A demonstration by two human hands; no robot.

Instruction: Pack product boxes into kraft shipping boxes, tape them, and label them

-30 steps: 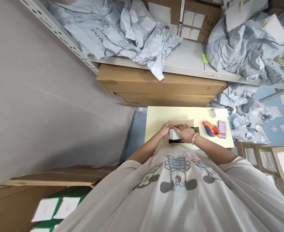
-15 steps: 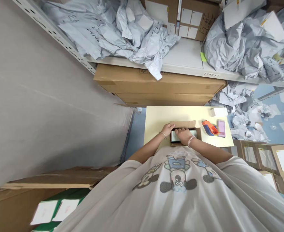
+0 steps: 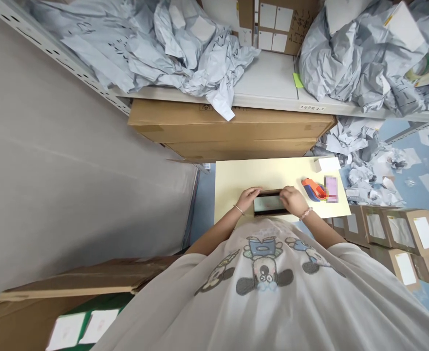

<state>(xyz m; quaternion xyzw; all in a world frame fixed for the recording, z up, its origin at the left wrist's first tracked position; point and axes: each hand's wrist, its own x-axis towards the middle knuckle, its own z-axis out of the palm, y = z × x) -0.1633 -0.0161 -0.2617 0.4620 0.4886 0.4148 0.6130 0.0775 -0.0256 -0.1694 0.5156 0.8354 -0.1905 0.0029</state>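
A small open cardboard box (image 3: 272,191) stands on the pale yellow table (image 3: 232,170) close to my body. Inside it lies a flat, pale green-white item (image 3: 267,203) with dark edges; its kind is unclear. My left hand (image 3: 250,196) grips the box's left end, fingers on the far corner. At the right end, my right hand (image 3: 292,199) has its fingers curled over the box's edge and hides that corner. To the right are an orange and blue tape dispenser (image 3: 312,189) and a blurred-out purple item (image 3: 331,189).
A white box (image 3: 327,164) sits at the table's far right corner. Behind the table are large cartons (image 3: 232,126) under a shelf (image 3: 272,78) loaded with grey plastic mailers (image 3: 199,53). Labelled cartons (image 3: 404,231) stand right, a wall (image 3: 90,146) left.
My right hand has come off the item inside the box and moved to the box's right end. The far flap, standing out before, is now raised or folded in. The view has shifted slightly.
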